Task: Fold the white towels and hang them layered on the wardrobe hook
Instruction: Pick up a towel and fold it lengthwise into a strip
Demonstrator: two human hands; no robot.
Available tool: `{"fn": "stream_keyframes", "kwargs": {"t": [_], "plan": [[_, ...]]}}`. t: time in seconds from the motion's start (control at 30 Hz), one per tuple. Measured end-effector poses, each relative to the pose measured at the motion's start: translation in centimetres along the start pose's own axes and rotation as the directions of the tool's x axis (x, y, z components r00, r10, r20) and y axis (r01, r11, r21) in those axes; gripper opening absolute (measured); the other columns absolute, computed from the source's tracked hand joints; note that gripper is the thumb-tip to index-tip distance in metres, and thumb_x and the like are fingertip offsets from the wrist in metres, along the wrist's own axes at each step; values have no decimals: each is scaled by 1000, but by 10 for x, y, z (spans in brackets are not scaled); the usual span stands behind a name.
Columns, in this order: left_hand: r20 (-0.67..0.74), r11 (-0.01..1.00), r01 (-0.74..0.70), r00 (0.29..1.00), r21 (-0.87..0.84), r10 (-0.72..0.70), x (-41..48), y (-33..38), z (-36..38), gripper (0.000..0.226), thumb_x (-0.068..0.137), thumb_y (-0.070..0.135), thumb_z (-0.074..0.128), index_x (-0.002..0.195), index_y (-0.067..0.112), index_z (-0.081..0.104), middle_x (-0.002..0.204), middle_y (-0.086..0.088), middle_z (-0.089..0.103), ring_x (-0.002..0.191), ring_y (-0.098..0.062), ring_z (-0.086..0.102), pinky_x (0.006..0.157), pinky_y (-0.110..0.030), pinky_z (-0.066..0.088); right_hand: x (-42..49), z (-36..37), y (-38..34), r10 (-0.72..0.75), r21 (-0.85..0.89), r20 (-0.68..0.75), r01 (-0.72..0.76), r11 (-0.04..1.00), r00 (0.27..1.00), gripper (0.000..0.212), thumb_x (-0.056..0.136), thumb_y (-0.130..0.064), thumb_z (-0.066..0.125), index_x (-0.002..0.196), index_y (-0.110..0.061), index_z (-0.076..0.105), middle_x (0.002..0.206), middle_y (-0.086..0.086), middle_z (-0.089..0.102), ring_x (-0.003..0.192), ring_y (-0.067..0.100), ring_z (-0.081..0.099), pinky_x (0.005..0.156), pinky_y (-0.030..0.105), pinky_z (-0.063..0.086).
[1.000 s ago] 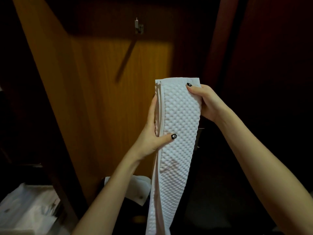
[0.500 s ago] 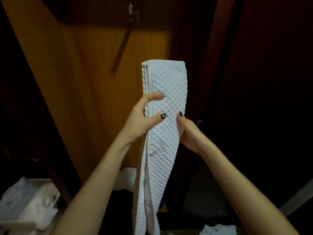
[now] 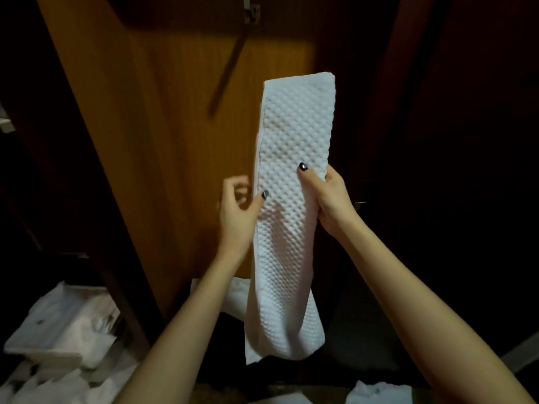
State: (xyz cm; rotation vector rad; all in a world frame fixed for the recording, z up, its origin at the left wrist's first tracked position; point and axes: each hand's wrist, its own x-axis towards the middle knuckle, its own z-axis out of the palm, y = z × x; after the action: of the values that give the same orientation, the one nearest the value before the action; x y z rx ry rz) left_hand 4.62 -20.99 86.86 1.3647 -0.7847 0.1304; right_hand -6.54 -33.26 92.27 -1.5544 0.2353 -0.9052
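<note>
A white waffle-textured towel [image 3: 291, 135], folded into a long narrow strip, stands upright in front of the wooden wardrobe door. My right hand [image 3: 329, 196] grips its right edge about halfway up, thumb across the front. At the strip's left edge my left hand [image 3: 239, 205] has loosely curled fingers, with the thumb tip touching the cloth. The metal wardrobe hook [image 3: 251, 13] is high on the door, above and left of the towel's top end. The towel's lower end hangs free near my forearms.
The orange-brown wardrobe door [image 3: 163, 141] fills the middle, with dark wood panels to the right. More white cloth [image 3: 58, 330] lies heaped at the lower left. A white piece [image 3: 233, 295] sits behind the towel, and another white cloth [image 3: 376, 392] lies at the bottom right.
My right hand has moved from the towel's top corner down to grip its right edge at mid-height. My left hand has loosened its grip. The towel has shifted right and its lower end has risen.
</note>
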Motion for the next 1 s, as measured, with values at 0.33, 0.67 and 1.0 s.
{"fn": "stream_keyframes", "kwargs": {"t": [0.33,0.67,1.0], "plan": [[283,974,212,942,-83,-181,-28,-30,1,14,90,7,67,83,4,55,83,-19,59,75,-26,57,73,-34,47,29,-19,-4,-33,-38,-66,31,999,997,49,96,-29,63,139,-9,50,123,1,64,113,15,63,86,28,52],[564,773,604,714,-195,-415,-30,-35,0,75,83,27,67,146,6,31,129,-21,59,114,-25,61,91,-35,51,24,-21,1,26,70,66,-30,997,997,22,98,-23,58,120,-25,62,121,-1,70,112,19,67,80,25,56],[429,928,266,893,-260,-136,-26,-20,-6,9,88,21,61,83,14,65,78,8,64,79,-6,57,72,-18,43,23,-25,-7,105,145,85,-117,982,991,24,102,-20,50,125,-19,55,115,-3,72,106,18,69,81,28,56]]}}
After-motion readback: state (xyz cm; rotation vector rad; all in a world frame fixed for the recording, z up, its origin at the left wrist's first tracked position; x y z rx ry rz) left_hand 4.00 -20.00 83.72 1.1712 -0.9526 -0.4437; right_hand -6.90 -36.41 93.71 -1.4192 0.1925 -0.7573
